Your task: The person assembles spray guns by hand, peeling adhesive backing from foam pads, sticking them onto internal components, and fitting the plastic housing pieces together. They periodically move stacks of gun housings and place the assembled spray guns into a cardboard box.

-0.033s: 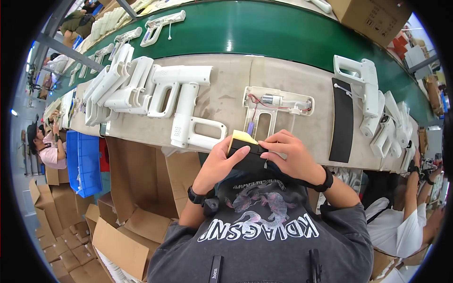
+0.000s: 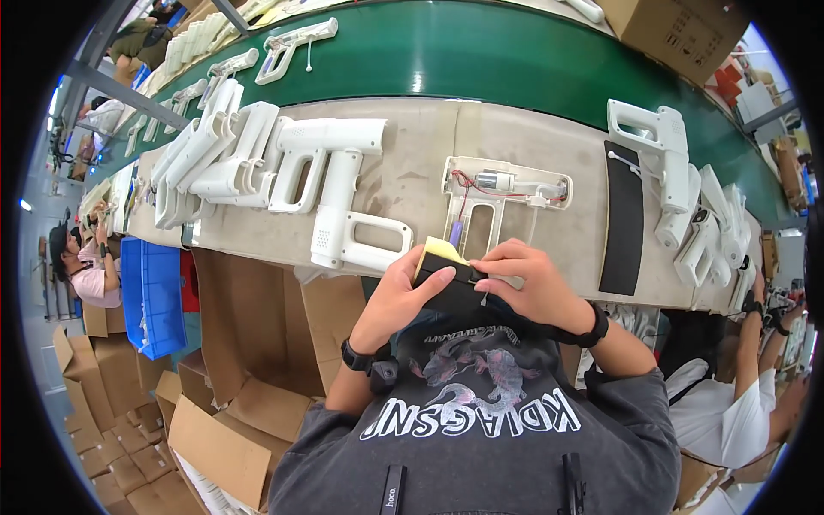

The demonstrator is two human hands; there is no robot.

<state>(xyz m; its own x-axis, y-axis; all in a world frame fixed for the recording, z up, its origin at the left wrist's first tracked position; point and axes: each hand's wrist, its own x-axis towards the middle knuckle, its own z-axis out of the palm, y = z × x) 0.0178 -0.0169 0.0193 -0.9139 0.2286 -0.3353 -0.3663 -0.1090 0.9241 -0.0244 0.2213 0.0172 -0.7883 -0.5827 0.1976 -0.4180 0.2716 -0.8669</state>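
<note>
Just in front of the bench edge, my left hand [image 2: 402, 296] is closed on a black foam sheet [image 2: 440, 253] with a pale yellow backing [image 2: 442, 247]. Thumb and fingers of my right hand [image 2: 522, 279] pinch the sheet's right edge. A small pale tip pokes out below the right fingers, too small to name. Right beyond my hands lies an opened white gun-shaped housing half [image 2: 554, 190]. It holds a silver motor [image 2: 495, 181], red and dark wires, and a purple cylinder [image 2: 456, 232] in its handle.
White housing shells [image 2: 232, 176] crowd the bench on the left. At right, a long black foam strip [image 2: 620, 232] lies beside more white housings [image 2: 674, 163]. A green conveyor belt [image 2: 515, 60] runs behind. Cardboard boxes [image 2: 249, 309] and a blue bin [image 2: 154, 296] stand left; other people work on both sides.
</note>
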